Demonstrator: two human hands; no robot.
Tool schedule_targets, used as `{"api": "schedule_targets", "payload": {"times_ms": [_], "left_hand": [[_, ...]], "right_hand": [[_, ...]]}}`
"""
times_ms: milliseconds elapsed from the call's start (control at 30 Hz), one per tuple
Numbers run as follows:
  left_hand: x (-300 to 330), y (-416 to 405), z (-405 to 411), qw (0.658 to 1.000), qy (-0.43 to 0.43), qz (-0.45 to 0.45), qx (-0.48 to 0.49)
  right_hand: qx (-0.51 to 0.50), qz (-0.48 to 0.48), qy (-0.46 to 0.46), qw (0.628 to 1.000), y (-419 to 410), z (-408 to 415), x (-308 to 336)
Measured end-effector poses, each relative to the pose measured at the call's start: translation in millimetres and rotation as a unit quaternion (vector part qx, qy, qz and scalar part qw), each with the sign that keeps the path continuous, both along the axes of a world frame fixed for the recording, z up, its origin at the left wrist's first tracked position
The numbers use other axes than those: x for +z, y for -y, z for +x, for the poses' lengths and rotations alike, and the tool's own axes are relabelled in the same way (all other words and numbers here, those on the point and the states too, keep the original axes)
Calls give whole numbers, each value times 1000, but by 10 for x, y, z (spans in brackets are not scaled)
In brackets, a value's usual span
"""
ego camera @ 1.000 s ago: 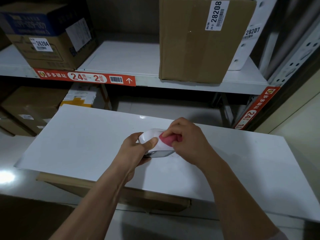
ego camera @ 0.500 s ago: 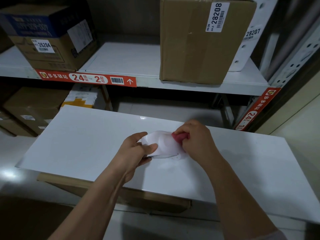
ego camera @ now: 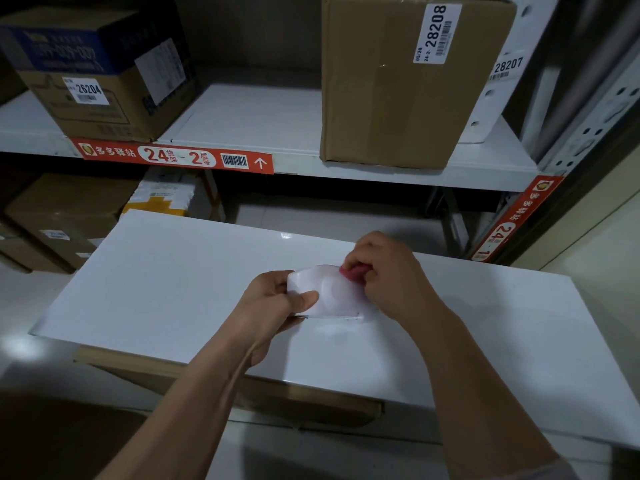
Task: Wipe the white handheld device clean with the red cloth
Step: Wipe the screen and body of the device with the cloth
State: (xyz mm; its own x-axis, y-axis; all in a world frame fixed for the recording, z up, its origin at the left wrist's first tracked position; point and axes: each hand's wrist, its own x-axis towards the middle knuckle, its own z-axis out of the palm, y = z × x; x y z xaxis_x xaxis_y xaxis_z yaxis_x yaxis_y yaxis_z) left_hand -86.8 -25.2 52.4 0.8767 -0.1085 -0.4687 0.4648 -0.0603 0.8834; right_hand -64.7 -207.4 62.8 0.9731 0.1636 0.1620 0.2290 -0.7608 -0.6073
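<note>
White handheld device (ego camera: 329, 294) | left hand (ego camera: 273, 303) fingers pinch its near end | right hand (ego camera: 388, 271) fingers pinch red cloth (ego camera: 353, 271) at far edge | brace firmly, wipe with overlapping strokes

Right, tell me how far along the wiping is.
Under way, not finished. Done: the left hand grips the white handheld device over the white board, and the right hand pinches the red cloth. In hand: the cloth presses the device's far end. Left: the near side under the left thumb looks unwiped; how clean it is cannot be told.
</note>
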Motion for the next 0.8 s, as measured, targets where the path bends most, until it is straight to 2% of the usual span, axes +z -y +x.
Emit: {"api": "schedule_targets", "payload": {"times_ms": [133,333,633,700,800], "left_hand": [[4,-14,-10,1000,10,9,-8],[19,-18,-14,1000,16,9,-16],[9,-32,0,999,28,21,-30],[4,-24,-3,999,29,19,-30],[-3,-10,-7,999,31,17,-24]], "right_hand": [[56,-8,22,998,-88,21,46],[6,2,11,1000,68,54,-117],[142,-63,54,986,-239,-33,174],[131,-59,42,989,-209,-37,169],[47,-26,56,997,-155,-28,121]]}}
